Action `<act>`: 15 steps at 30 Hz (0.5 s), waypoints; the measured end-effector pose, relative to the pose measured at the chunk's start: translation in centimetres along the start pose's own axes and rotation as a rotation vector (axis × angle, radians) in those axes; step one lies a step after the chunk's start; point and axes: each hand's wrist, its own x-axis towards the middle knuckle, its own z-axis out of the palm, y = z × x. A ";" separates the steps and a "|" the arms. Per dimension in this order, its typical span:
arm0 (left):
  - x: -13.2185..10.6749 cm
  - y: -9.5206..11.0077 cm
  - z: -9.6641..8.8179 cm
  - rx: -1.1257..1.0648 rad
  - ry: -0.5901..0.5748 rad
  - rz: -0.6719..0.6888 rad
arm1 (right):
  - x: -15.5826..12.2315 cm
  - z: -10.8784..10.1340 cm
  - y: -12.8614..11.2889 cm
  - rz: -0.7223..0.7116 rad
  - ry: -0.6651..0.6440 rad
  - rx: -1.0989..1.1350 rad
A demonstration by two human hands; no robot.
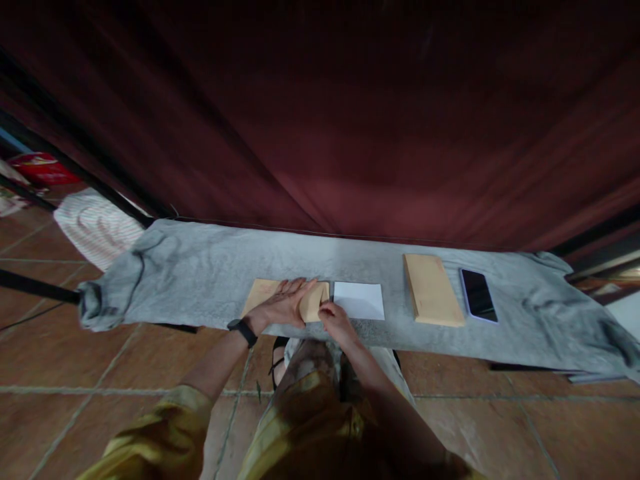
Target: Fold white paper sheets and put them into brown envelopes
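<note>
A brown envelope (263,293) lies on the grey cloth (200,273) that covers a narrow table. My left hand (284,304) rests flat on it, fingers stretched out. My right hand (336,319) pinches the envelope's flap (312,303) at its right end and holds it bent over. A white sheet of paper (359,300) lies just to the right of the envelope, touching nothing in my hands. A black band sits on my left wrist.
A stack of brown envelopes (433,289) lies further right, with a dark phone (478,295) beside it. A dark red curtain (320,133) hangs behind the table. A striped cloth (97,227) and a red item (43,167) are at far left over the tiled floor (525,427).
</note>
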 end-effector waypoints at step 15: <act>0.1 -0.3 -0.1 0.002 -0.027 0.035 | -0.6 0.8 -0.9 0.150 -0.107 0.327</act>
